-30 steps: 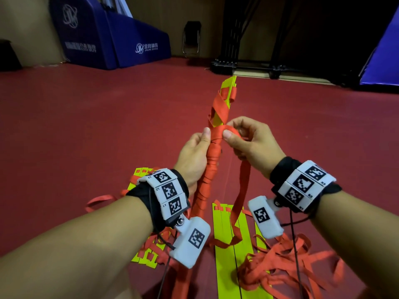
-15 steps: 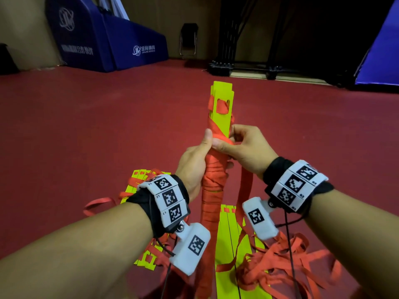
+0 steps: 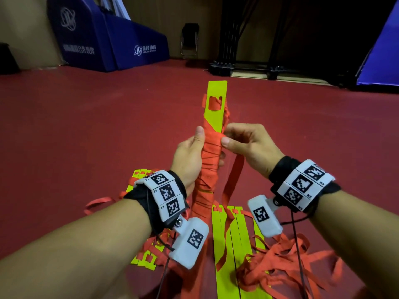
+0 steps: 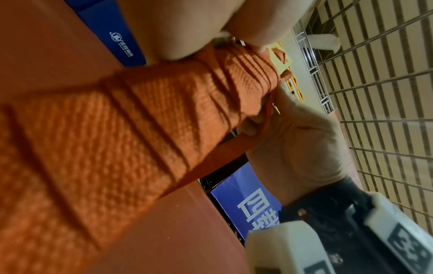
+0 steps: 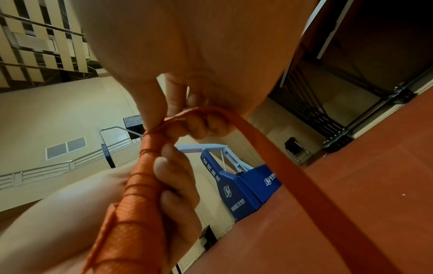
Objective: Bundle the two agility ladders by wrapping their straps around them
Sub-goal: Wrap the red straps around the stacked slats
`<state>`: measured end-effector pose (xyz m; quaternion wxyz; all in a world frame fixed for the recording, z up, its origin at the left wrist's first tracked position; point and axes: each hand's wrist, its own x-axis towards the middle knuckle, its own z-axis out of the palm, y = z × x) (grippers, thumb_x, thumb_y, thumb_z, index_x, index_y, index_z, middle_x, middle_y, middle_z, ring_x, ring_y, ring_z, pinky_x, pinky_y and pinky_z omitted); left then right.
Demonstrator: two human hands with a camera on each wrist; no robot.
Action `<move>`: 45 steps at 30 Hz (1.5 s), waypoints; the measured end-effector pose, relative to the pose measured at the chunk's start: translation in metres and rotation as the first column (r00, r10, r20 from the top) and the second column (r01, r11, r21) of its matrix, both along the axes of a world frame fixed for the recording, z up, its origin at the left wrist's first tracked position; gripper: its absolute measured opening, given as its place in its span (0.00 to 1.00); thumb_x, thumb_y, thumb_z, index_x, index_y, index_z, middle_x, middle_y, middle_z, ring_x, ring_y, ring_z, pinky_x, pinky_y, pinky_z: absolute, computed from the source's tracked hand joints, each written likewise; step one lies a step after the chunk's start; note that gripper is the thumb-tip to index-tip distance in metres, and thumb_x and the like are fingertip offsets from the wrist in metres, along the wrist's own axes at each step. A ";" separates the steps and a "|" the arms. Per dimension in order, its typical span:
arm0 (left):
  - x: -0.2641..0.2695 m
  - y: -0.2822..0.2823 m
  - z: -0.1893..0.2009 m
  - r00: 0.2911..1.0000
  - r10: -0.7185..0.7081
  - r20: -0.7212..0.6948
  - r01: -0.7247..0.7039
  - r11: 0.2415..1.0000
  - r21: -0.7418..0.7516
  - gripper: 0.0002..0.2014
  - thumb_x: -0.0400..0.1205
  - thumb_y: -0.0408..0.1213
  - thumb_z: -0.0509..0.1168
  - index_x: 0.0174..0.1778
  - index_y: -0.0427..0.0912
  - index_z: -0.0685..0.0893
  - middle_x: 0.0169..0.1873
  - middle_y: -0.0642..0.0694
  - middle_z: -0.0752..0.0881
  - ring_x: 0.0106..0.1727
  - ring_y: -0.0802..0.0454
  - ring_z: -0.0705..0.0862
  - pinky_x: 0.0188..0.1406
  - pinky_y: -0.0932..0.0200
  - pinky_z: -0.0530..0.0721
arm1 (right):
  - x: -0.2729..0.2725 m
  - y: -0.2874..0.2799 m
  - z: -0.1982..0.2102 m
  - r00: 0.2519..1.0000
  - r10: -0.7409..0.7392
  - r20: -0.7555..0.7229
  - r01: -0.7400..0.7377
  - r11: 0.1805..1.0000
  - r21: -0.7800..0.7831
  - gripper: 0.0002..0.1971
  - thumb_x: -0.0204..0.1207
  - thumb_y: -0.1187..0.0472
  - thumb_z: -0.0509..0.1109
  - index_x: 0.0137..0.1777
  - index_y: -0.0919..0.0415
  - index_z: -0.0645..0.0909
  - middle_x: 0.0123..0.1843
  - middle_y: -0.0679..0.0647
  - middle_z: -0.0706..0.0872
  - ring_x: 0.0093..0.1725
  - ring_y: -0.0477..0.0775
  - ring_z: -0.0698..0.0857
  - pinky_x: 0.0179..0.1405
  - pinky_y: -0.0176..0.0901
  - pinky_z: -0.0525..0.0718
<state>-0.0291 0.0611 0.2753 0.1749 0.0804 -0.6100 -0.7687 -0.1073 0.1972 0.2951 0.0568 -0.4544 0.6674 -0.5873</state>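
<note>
1. Turning the bundled ladder (image 3: 212, 160) has brought its flat yellow face toward the camera; a second ago it showed edge-on, with the red wraps looser and further up the stack.
2. Gripping the wrapped middle, the left hand (image 3: 189, 157) curls round the bundle, thumb lying up along its side.
3. Pinching the strap (image 3: 234, 184) at the top edge of the wraps, the right hand (image 3: 248, 147) now sits lower than before; the free tail hangs down to the floor.
4. That suggests one more turn has been cinched; probably only the yellow tip stays bare, though the far side is hidden.
5. A second ladder (image 3: 232, 240) lies flat on the red floor (image 3: 86, 130), loose straps tangled beside it.
6. Blue padded bases (image 3: 108, 39) and a folding chair (image 3: 190, 39) stand by the far wall.
</note>
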 end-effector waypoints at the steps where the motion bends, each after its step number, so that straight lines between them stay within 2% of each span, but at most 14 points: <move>1: 0.000 0.000 0.000 1.000 0.013 0.007 -0.013 1.000 -0.007 0.25 0.91 0.53 0.54 0.49 0.38 0.89 0.32 0.43 0.89 0.31 0.47 0.87 0.38 0.43 0.88 | 0.000 0.000 0.000 1.000 -0.013 -0.021 0.013 1.000 0.000 0.09 0.82 0.70 0.70 0.41 0.59 0.84 0.33 0.45 0.83 0.33 0.44 0.79 0.39 0.34 0.76; 3: 0.000 0.000 0.001 0.999 0.037 0.017 -0.037 0.999 -0.019 0.23 0.91 0.53 0.55 0.49 0.41 0.91 0.37 0.45 0.91 0.40 0.43 0.89 0.53 0.30 0.88 | 0.001 -0.001 0.000 0.996 -0.071 -0.049 0.071 0.997 -0.003 0.06 0.80 0.66 0.74 0.41 0.65 0.85 0.32 0.50 0.78 0.33 0.47 0.74 0.35 0.37 0.72; 6: 0.002 0.000 0.001 0.999 0.039 0.022 -0.037 0.997 -0.062 0.22 0.91 0.54 0.55 0.49 0.46 0.90 0.32 0.53 0.90 0.38 0.48 0.88 0.56 0.29 0.86 | 0.007 -0.004 0.001 0.994 -0.109 -0.023 0.108 0.992 -0.060 0.08 0.73 0.62 0.79 0.39 0.65 0.85 0.32 0.54 0.78 0.32 0.46 0.73 0.33 0.35 0.74; 11: 0.006 0.004 0.000 0.995 -0.074 0.069 0.073 0.997 0.024 0.23 0.91 0.54 0.54 0.63 0.36 0.82 0.31 0.47 0.86 0.30 0.50 0.81 0.28 0.56 0.82 | 0.007 -0.006 -0.002 0.991 -0.115 0.067 0.118 0.992 -0.047 0.17 0.62 0.57 0.84 0.42 0.65 0.82 0.35 0.58 0.78 0.36 0.55 0.78 0.39 0.48 0.81; 13: 0.008 0.006 0.001 0.991 -0.111 0.076 0.108 0.993 0.046 0.22 0.92 0.52 0.54 0.60 0.40 0.86 0.36 0.46 0.89 0.32 0.51 0.84 0.28 0.58 0.83 | 0.003 -0.006 -0.005 0.984 -0.159 0.086 0.159 0.987 0.005 0.21 0.60 0.52 0.84 0.45 0.64 0.80 0.36 0.55 0.77 0.36 0.52 0.78 0.38 0.41 0.81; 15: 0.008 0.007 0.002 0.990 -0.115 0.087 0.108 0.991 0.081 0.21 0.92 0.53 0.54 0.52 0.44 0.88 0.38 0.45 0.91 0.35 0.50 0.87 0.34 0.53 0.85 | 0.001 -0.009 -0.006 0.978 -0.188 0.090 0.185 0.982 0.034 0.25 0.59 0.48 0.84 0.46 0.63 0.79 0.35 0.53 0.78 0.34 0.45 0.78 0.34 0.34 0.79; 18: 0.006 0.009 0.001 0.989 -0.111 0.099 0.098 0.987 0.124 0.26 0.90 0.57 0.54 0.53 0.42 0.91 0.47 0.40 0.94 0.44 0.41 0.92 0.47 0.40 0.89 | -0.001 -0.012 -0.009 0.974 -0.212 0.081 0.208 0.977 0.050 0.36 0.60 0.37 0.84 0.49 0.71 0.82 0.37 0.59 0.79 0.35 0.52 0.79 0.36 0.48 0.79; 23: 0.005 0.012 0.000 0.989 -0.130 0.075 0.121 0.985 0.120 0.29 0.88 0.59 0.56 0.55 0.36 0.89 0.55 0.22 0.88 0.52 0.24 0.87 0.60 0.24 0.82 | -0.005 -0.009 -0.010 0.951 -0.300 0.070 0.296 0.953 0.068 0.31 0.58 0.30 0.81 0.40 0.59 0.87 0.31 0.54 0.79 0.31 0.53 0.76 0.33 0.53 0.75; 27: 0.000 0.006 -0.002 0.981 -0.191 0.027 0.188 0.977 0.098 0.29 0.81 0.59 0.59 0.54 0.35 0.89 0.45 0.28 0.89 0.46 0.35 0.88 0.52 0.38 0.88 | -0.006 -0.008 -0.006 0.958 -0.281 0.063 0.276 0.958 0.074 0.30 0.64 0.38 0.81 0.45 0.70 0.86 0.33 0.58 0.77 0.31 0.52 0.76 0.32 0.47 0.75; 32: -0.003 -0.001 -0.005 0.989 -0.149 0.013 0.149 0.989 0.023 0.23 0.92 0.47 0.55 0.54 0.31 0.87 0.39 0.27 0.87 0.33 0.42 0.85 0.34 0.53 0.87 | -0.006 0.000 -0.002 0.978 -0.202 0.057 0.194 0.974 0.114 0.26 0.71 0.47 0.76 0.46 0.76 0.83 0.36 0.60 0.79 0.32 0.47 0.76 0.29 0.33 0.73; 35: -0.003 -0.002 -0.006 0.995 -0.093 0.021 0.094 0.995 -0.032 0.22 0.92 0.49 0.55 0.48 0.38 0.88 0.36 0.30 0.87 0.27 0.42 0.84 0.27 0.53 0.86 | -0.009 0.003 -0.001 0.980 -0.189 0.062 0.177 0.971 0.161 0.09 0.78 0.61 0.77 0.43 0.67 0.83 0.37 0.63 0.80 0.36 0.50 0.79 0.35 0.37 0.77; 37: -0.005 -0.003 -0.007 0.999 -0.041 -0.002 0.041 0.998 -0.037 0.19 0.92 0.48 0.55 0.51 0.37 0.84 0.37 0.24 0.86 0.26 0.42 0.84 0.23 0.53 0.86 | -0.012 0.004 -0.001 0.982 -0.177 0.065 0.162 0.968 0.190 0.07 0.78 0.66 0.76 0.52 0.70 0.84 0.41 0.70 0.85 0.40 0.54 0.84 0.45 0.48 0.82; 42: -0.008 -0.006 -0.005 0.995 0.094 -0.045 -0.097 0.992 -0.077 0.20 0.90 0.52 0.58 0.57 0.35 0.76 0.45 0.16 0.85 0.33 0.34 0.86 0.29 0.42 0.89 | -0.011 0.007 0.002 0.988 -0.155 -0.013 0.153 0.953 0.263 0.06 0.82 0.64 0.72 0.48 0.66 0.87 0.38 0.58 0.87 0.38 0.48 0.83 0.44 0.42 0.79; 45: -0.008 -0.008 -0.004 0.987 0.157 -0.046 -0.162 0.977 -0.138 0.17 0.85 0.59 0.63 0.51 0.47 0.81 0.49 0.26 0.89 0.47 0.27 0.90 0.49 0.25 0.88 | -0.008 0.010 0.005 0.994 -0.109 -0.020 0.111 0.970 0.218 0.07 0.82 0.69 0.70 0.45 0.66 0.88 0.35 0.51 0.88 0.36 0.43 0.82 0.41 0.33 0.77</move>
